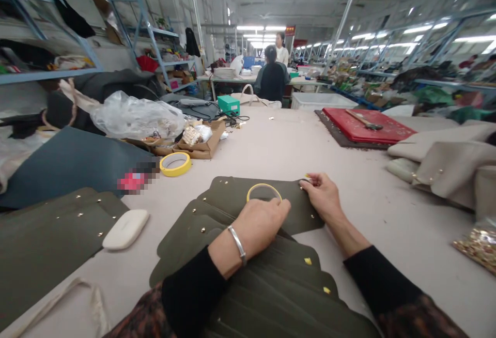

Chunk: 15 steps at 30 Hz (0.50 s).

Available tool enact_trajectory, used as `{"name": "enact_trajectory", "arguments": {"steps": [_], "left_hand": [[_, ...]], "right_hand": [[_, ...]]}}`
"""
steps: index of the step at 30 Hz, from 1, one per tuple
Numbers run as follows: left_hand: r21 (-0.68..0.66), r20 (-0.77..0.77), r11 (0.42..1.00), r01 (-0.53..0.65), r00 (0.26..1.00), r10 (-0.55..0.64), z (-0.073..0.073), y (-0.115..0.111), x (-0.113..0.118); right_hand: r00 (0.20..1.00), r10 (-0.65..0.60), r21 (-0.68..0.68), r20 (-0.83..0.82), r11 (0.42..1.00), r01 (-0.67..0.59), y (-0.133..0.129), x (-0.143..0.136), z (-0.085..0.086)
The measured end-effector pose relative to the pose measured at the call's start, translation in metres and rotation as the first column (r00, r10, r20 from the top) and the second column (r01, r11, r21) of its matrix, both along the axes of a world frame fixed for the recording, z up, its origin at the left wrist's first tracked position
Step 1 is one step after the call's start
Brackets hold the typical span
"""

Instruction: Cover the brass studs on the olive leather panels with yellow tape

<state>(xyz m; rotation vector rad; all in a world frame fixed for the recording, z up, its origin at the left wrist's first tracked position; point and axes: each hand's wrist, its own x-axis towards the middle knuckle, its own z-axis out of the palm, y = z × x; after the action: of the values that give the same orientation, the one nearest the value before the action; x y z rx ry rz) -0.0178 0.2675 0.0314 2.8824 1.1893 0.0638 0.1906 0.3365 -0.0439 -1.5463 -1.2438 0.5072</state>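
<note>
- Olive panels (251, 286) overlap on the table (279, 141).
- Left hand (253, 224) grasps a yellow tape roll (264, 185) over them.
- Right hand (324, 196) pinches one panel's far corner.

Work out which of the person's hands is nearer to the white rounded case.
Left. The left hand is right of the white rounded case, over the olive pieces, holding a yellow tape roll; the right hand is farther right, at the edge of one piece.
</note>
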Motion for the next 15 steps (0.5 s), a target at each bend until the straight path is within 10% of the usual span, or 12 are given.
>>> {"name": "enact_trajectory", "arguments": {"steps": [7, 12, 15], "left_hand": [[-0.121, 0.136, 0.99, -0.077, 0.986, 0.094, -0.028, 0.015, -0.021], [-0.152, 0.273, 0.984, -0.096, 0.953, 0.135, -0.027, 0.01, -0.024], [-0.16, 0.307, 0.981, -0.108, 0.939, 0.153, -0.024, 0.009, -0.019]], "right_hand": [[0.974, 0.065, -0.108, 0.217, 0.993, -0.042, -0.027, 0.015, 0.011], [0.986, 0.161, -0.117, -0.035, 0.98, -0.164, -0.06, 0.045, 0.03], [0.917, 0.365, -0.293, -0.163, 0.869, -0.398, -0.081, 0.049, 0.037]]}}
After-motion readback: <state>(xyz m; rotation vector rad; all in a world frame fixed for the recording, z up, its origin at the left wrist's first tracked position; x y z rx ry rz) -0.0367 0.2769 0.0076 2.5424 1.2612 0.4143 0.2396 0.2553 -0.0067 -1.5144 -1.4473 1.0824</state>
